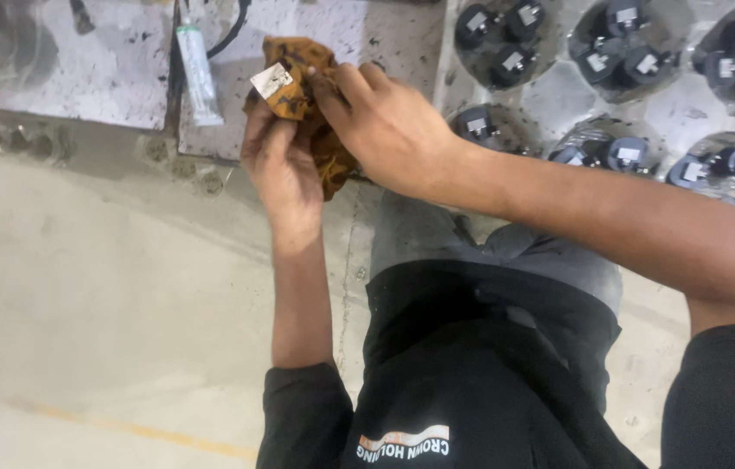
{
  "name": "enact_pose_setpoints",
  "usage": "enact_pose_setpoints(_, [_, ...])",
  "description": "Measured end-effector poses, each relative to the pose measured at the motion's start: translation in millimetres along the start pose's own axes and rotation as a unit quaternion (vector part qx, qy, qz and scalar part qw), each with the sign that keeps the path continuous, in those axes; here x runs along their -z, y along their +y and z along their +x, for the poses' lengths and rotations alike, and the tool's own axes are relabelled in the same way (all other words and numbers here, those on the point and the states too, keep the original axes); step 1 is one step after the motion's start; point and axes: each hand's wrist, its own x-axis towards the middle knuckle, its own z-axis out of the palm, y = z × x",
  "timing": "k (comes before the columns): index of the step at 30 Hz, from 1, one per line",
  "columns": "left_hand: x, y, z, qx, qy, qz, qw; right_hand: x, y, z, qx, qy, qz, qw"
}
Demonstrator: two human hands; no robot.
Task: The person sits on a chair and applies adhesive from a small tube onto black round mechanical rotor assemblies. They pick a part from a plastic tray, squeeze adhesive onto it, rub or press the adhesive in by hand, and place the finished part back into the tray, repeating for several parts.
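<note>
Small stiff metal plate (272,80), light, pinched by left hand (280,165) in soft stained rag (315,113); right hand (385,126) fingers pressing rag. Best gripped by edges.

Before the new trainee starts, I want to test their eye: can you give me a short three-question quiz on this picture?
1. True or false: both hands are on the stained orange-brown rag.
2. What lies on the worn board left of the rag? A) a white tube B) a hammer C) a brush
3. Fill in: the left hand holds the rag and a small pale ____ piece from below, while the right hand presses on from above.

Key: 1 true. 2 A, the white tube. 3 square.
</note>
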Motion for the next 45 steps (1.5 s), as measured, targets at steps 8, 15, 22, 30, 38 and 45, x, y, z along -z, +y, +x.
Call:
enact_pose_setpoints(8, [-6.8,0.9,-5.9,-0.041,0.038,0.054,0.997,0.4,-3.2,-4.2,0.023,0.003,0.017,1.0])
enact_pose_setpoints(15, [9.2,-3.9,-2.9,0.001,0.019,0.05,0.999,5.3,-4.3,-9.4,0.041,0.033,-0.044,0.998])
enact_pose_setpoints(22, [4.9,-5.7,-19.6,-0.024,0.027,0.212,0.977,-10.8,-13.7,-14.4,0.054,0.094,-0.102,0.989])
enact_pose_setpoints(30, [21.0,-0.8,-34.1,-0.097,-0.029,0.243,0.965,5.8,-18.9,-24.5,-0.156,-0.032,0.354,0.922])
enact_pose_setpoints(38, [17.1,-1.9,-43.6,-0.189,0.002,0.206,0.96,19.1,-15.2,-43.1,-0.274,0.166,0.526,0.787])
enact_pose_setpoints(45, [2.8,-6.5,-44.5,-0.131,0.058,0.066,0.988,34.9,-2.9,-58.1,-0.155,0.191,0.502,0.829])
